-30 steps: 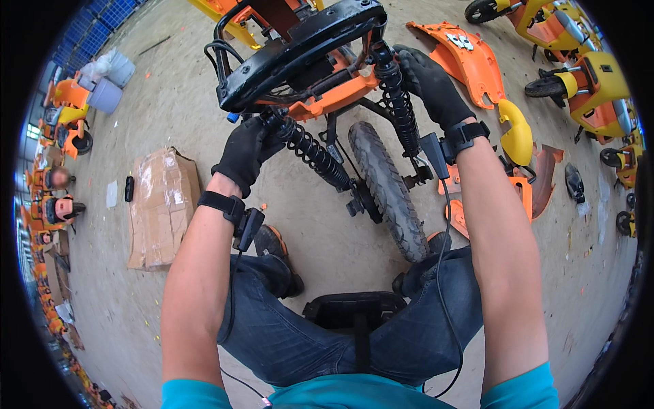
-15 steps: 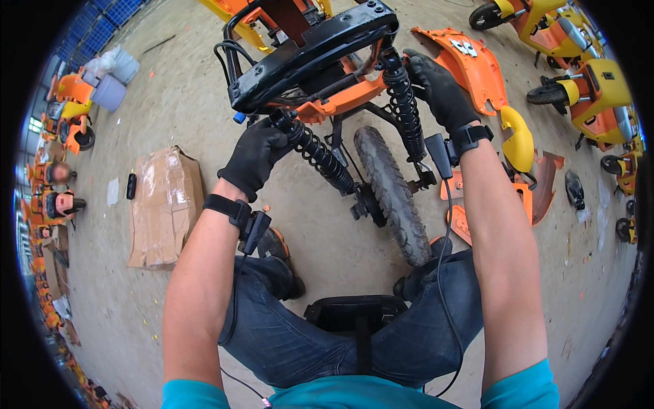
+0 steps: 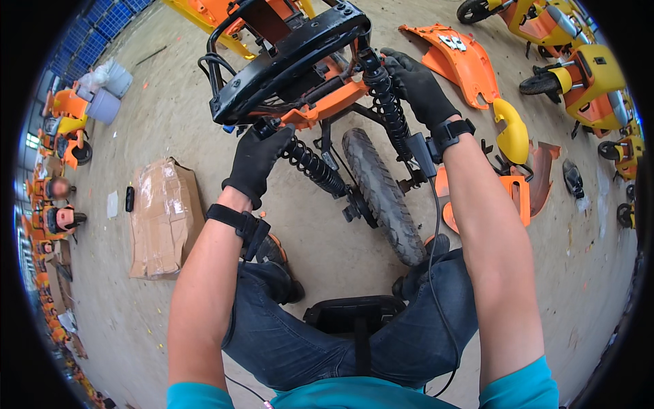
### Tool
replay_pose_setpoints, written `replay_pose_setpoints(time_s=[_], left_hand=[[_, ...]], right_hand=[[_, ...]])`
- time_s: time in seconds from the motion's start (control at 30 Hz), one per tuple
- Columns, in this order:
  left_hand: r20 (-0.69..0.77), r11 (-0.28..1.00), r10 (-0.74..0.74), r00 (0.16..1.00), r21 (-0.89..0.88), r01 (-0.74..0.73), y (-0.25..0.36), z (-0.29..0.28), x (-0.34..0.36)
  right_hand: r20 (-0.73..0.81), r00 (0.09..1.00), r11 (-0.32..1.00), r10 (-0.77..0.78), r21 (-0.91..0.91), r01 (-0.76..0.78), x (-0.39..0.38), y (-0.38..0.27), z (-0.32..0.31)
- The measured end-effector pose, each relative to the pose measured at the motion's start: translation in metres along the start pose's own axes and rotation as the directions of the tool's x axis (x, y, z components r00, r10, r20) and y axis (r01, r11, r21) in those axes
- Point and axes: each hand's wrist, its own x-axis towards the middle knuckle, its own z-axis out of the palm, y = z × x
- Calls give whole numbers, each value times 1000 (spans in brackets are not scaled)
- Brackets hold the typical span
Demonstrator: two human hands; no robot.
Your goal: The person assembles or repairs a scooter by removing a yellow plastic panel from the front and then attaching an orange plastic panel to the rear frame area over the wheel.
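I sit facing a partly stripped scooter, with its black frame (image 3: pixel 289 56) and an orange plastic panel (image 3: pixel 334 102) above a rear or front wheel (image 3: pixel 378 194); which end it is, I cannot tell. My gloved left hand (image 3: pixel 258 161) is closed on the top of the left black coil-spring shock (image 3: pixel 317 174). My gloved right hand (image 3: pixel 422 88) has its fingers curled on the upper end of the right shock (image 3: pixel 387 109), just below the frame's corner. Both shocks slope down to either side of the tyre.
A cardboard sheet or box (image 3: pixel 162 218) lies at left, near bins (image 3: pixel 103 100). Orange body panels (image 3: pixel 466 58), a yellow part (image 3: pixel 511 133) and a black bundle (image 3: pixel 573 178) lie at right. Scooters (image 3: pixel 582 88) line both sides, with blue crates (image 3: pixel 88 37) at the far left.
The top of the frame and both shock tops shifted slightly right, then back left, my hands moving along with them. My view has shifted a little. My left fingers now cover more of the shock top.
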Motion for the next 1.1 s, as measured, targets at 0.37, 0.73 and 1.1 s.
replay_pose_setpoints(time_s=[0.37, 0.73, 1.1], left_hand=[[-1, 987, -101, 995, -128, 100, 1, 4, 0], [237, 948, -94, 967, -275, 160, -10, -26, 6], [-31, 977, -213, 977, -2, 213, -13, -24, 13]], right_hand=[[163, 927, 884, -338, -284, 372, -3, 4, -5], [-22, 999, 981, 30, -192, -34, -10, -13, 7], [125, 992, 913, -30, -401, 78, -17, -26, 2]])
